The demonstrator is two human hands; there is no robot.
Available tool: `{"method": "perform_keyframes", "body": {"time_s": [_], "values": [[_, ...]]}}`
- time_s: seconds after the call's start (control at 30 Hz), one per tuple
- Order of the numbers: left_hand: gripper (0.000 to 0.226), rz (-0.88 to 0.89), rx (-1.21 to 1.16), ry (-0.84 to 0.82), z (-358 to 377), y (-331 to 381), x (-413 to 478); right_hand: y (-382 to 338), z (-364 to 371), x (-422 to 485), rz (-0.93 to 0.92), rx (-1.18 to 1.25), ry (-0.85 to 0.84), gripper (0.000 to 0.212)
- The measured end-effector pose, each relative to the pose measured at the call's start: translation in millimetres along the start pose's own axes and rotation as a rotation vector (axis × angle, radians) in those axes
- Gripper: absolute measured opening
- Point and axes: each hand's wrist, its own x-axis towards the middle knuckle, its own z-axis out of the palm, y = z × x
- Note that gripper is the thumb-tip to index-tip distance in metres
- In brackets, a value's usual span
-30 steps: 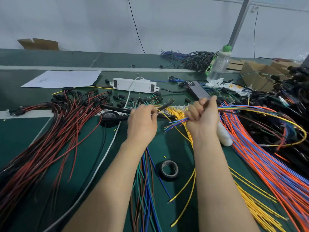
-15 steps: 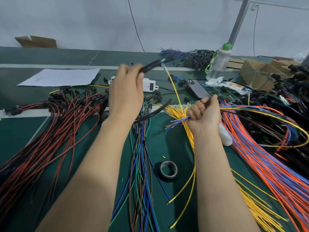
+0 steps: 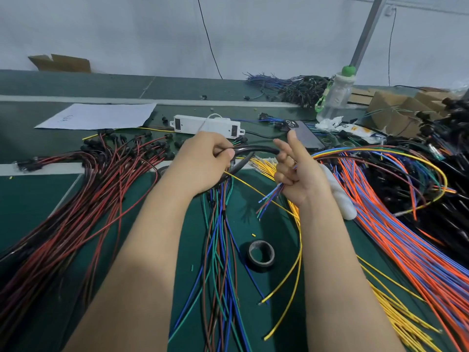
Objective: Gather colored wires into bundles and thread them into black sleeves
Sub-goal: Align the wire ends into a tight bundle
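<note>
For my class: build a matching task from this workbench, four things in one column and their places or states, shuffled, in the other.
Things
1. sleeve
2. wire bundle
3. tape roll
4. bottle

Places
A. lying flat, near the centre
B. upright, far right
C. held in the left hand
D. gripped in the right hand

Pairs: 1-C, 2-D, 3-A, 4-B
</note>
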Motion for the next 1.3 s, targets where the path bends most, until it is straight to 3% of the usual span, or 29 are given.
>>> {"method": "perform_keyframes", "body": {"time_s": [0.2, 0.3, 0.47, 0.6, 0.93, 1.1, 1.2, 1.3], "values": [[0.008, -0.068, -0.269, -0.036, 14, -2, 1, 4, 3, 0, 0.010, 0.003, -0.034, 0.044], [0.008, -0.091, -0.269, -0.063, 25, -2, 1, 6, 8, -1, 0.005, -0.023, -0.040, 0.035], [0.012, -0.126, -0.317, -0.221, 21, -10, 0, 6, 3, 2, -0.047, -0.008, 0.084, 0.028], [0.025, -0.181, -0.363, -0.241, 13, -21, 2, 2, -1, 3, -0.082, 0.061, 0.134, 0.030], [0.019, -0.177, -0.408, -0.273, 18, -28, 2, 8, 0, 2, -0.066, -0.110, -0.020, 0.023], [0.025, -0.193, -0.414, -0.335, 19, -28, 0, 6, -3, 3, -0.147, -0.100, 0.025, 0.039], [0.026, -0.160, -0.443, -0.391, 25, -17, -2, 8, 0, -1, -0.110, -0.219, -0.088, 0.035], [0.026, -0.119, -0.402, -0.311, 33, -9, 0, 11, 4, -2, -0.059, -0.286, -0.157, 0.030]]}}
